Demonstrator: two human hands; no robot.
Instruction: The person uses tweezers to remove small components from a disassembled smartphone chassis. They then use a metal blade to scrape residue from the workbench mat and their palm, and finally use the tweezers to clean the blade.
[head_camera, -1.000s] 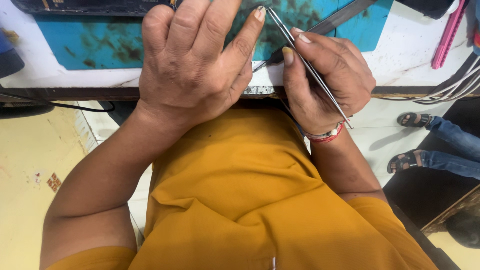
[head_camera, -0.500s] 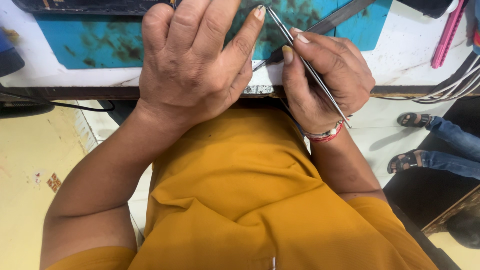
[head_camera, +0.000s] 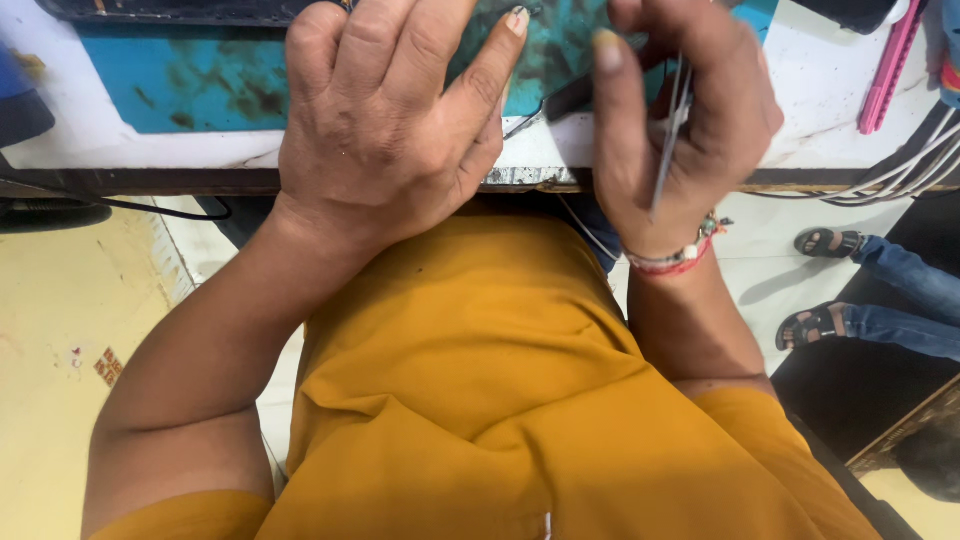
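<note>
Teal work mat (head_camera: 190, 85) on white bench, stained dark. L hand (head_camera: 385, 130) flat on it, fingers together, pressing sth hidden beneath. R hand (head_camera: 690, 110) fingers clamped on metal tweezers (head_camera: 668, 150), lifted off mat. Work looks mid-way; finish can't tell. Bystander's sandalled feet (head_camera: 825, 285) right

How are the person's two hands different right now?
The left hand lies flat with fingers spread and holds nothing, while the right hand is curled around thin metal tweezers. The right hand has a beaded band at its wrist; the left wrist is bare. The right hand looks a bit blurred, the left sharp. Both are over the blue mat at the workbench edge.
</note>
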